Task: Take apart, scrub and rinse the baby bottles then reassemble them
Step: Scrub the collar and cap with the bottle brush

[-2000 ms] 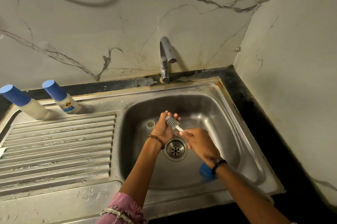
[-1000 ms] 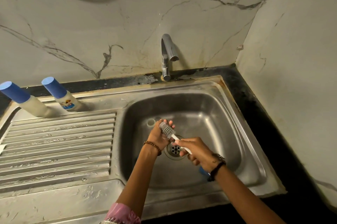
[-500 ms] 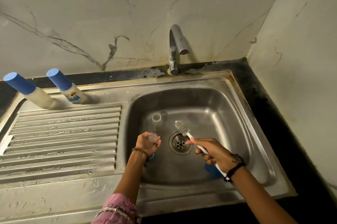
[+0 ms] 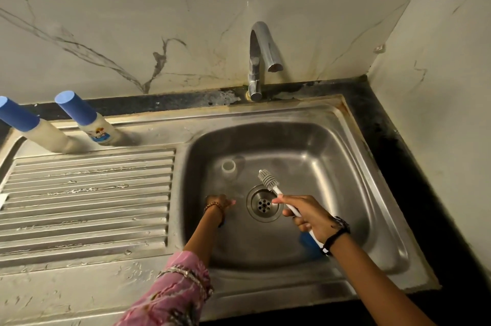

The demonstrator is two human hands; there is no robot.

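My right hand [image 4: 308, 215] grips the white handle of a bottle brush [image 4: 268, 179], whose grey bristle head points up and left above the drain [image 4: 263, 203]. My left hand [image 4: 219, 203] reaches down to the sink floor left of the drain, fingers curled downward; what it holds is hidden. A small blue piece [image 4: 222, 223] shows under that wrist. A clear open bottle body [image 4: 229, 166] stands in the basin behind my left hand. Two capped baby bottles [image 4: 87, 124] [image 4: 32, 129] with blue caps stand at the back of the drainboard.
A chrome tap [image 4: 259, 60] rises behind the steel sink basin [image 4: 345, 171], with no water running. A ribbed drainboard [image 4: 87, 193] lies to the left. Another blue object [image 4: 309, 244] sits in the basin under my right wrist. Marble walls close in behind and right.
The brush and my left hand have separated. My left hand has dropped with a small clear piece to the sink floor, while my right hand holds the brush over the drain.
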